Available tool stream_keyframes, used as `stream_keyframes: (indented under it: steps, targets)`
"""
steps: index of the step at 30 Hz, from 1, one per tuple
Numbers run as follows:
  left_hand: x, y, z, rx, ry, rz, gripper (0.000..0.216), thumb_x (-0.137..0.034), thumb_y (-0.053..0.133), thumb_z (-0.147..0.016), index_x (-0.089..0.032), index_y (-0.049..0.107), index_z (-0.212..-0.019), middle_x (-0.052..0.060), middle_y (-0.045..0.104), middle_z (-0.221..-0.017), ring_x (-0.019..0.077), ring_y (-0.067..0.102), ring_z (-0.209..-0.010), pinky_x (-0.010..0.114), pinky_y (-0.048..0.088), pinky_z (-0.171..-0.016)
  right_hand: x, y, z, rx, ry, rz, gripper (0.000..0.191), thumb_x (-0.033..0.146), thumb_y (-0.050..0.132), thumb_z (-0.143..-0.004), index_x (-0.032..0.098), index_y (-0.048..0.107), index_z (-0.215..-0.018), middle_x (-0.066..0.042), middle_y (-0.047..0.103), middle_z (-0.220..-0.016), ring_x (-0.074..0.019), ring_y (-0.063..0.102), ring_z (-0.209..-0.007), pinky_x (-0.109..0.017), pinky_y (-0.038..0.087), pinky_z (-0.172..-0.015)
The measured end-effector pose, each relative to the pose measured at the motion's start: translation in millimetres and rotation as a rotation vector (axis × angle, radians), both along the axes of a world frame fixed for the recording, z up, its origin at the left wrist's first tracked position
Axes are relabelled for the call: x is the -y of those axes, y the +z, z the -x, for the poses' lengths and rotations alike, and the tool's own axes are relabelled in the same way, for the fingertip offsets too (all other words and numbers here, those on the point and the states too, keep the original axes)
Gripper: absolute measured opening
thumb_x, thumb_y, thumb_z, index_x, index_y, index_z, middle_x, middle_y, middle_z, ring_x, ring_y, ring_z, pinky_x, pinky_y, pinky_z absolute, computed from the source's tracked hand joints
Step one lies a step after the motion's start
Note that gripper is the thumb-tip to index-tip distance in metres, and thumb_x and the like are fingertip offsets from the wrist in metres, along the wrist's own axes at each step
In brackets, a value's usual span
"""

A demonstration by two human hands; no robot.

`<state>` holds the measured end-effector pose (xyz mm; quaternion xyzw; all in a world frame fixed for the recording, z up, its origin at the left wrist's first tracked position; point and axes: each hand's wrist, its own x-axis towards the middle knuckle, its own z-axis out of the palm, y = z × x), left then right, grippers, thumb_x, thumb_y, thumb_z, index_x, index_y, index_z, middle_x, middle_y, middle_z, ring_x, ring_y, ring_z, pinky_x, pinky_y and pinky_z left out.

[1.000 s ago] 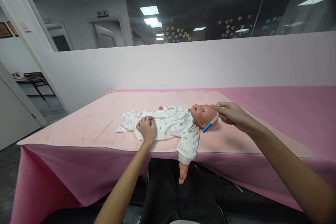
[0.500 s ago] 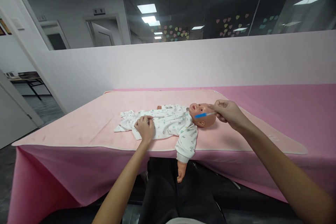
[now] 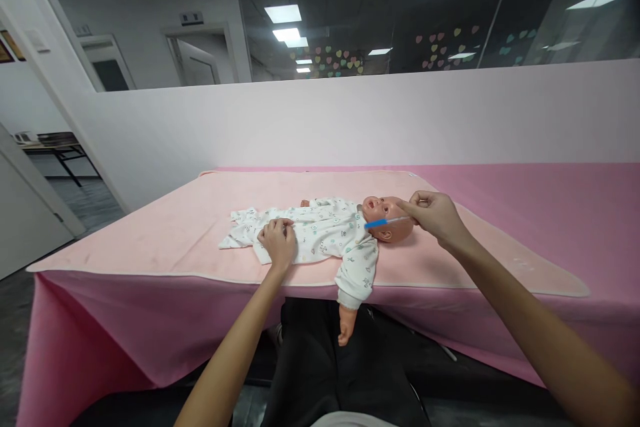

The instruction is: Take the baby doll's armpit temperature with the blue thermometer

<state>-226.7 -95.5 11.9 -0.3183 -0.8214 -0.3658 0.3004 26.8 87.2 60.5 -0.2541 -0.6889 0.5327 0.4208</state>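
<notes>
A baby doll (image 3: 325, 233) in a white patterned suit lies on its back, head to the right, mouth open, one arm hanging over the table edge. My left hand (image 3: 277, 240) rests on the doll's lower body with fingers curled; what is under them, if anything, is hidden. In a pinch, my right hand (image 3: 435, 213) holds a thin pale stick with a blue end (image 3: 376, 223) beside the doll's head (image 3: 395, 230). The blue end points left, in front of the doll's cheek and neck. I cannot tell whether it touches.
Beneath the doll lies a light pink mat (image 3: 165, 233) over a darker pink tablecloth (image 3: 565, 213). A white wall (image 3: 350, 123) with a window above stands behind the table. My dark-trousered legs (image 3: 320, 360) are at the table's front edge.
The blue end of the stick has shifted a little to the left and tilts slightly more downward. Both hands stay nearly in place, as does the doll.
</notes>
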Motion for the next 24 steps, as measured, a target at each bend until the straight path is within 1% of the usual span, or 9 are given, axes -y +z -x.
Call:
stream_keyframes:
  steps: [5,14,18,24]
  targets:
    - [-0.5,-0.7,0.4,-0.004,0.0,-0.008,0.019,-0.016,0.042,-0.079,-0.024,0.059,-0.078,0.002,0.059,-0.088,0.019,0.051,-0.09,0.038,0.026,-0.087,2.8,2.6,-0.4,-0.022,0.02,0.048,0.04,0.04,0.069,-0.06,0.02,0.037,-0.046,0.006,0.036,-0.04,-0.0032,0.026,-0.035,-0.019,0.019,-0.034]
    - [-0.4,0.2,-0.6,0.011,0.002,0.0,0.02,-0.016,0.041,-0.079,-0.023,0.06,-0.079,0.002,0.06,-0.09,0.0179,0.05,-0.092,0.036,0.025,-0.087,3.1,-0.9,2.6,-0.001,-0.017,-0.002,0.038,0.037,0.068,-0.059,0.02,0.037,-0.047,0.008,0.032,-0.037,-0.0035,0.026,-0.034,-0.019,0.017,-0.034]
    - [-0.3,-0.6,1.0,0.004,0.005,0.002,0.019,-0.017,0.041,-0.079,-0.023,0.06,-0.079,0.001,0.061,-0.089,0.0182,0.05,-0.092,0.036,0.025,-0.087,4.9,-2.7,4.0,0.009,-0.035,-0.025,0.037,0.038,0.066,-0.06,0.019,0.037,-0.046,0.007,0.035,-0.037,-0.0037,0.028,-0.034,-0.019,0.018,-0.034]
    - [-0.1,-2.4,3.0,-0.014,-0.005,-0.003,0.019,-0.017,0.042,-0.079,-0.023,0.059,-0.078,0.001,0.06,-0.088,0.018,0.05,-0.091,0.036,0.025,-0.087,3.5,-5.1,6.8,-0.002,-0.03,-0.007,0.037,0.039,0.065,-0.06,0.02,0.036,-0.047,0.008,0.033,-0.037,-0.0033,0.026,-0.034,-0.019,0.018,-0.033]
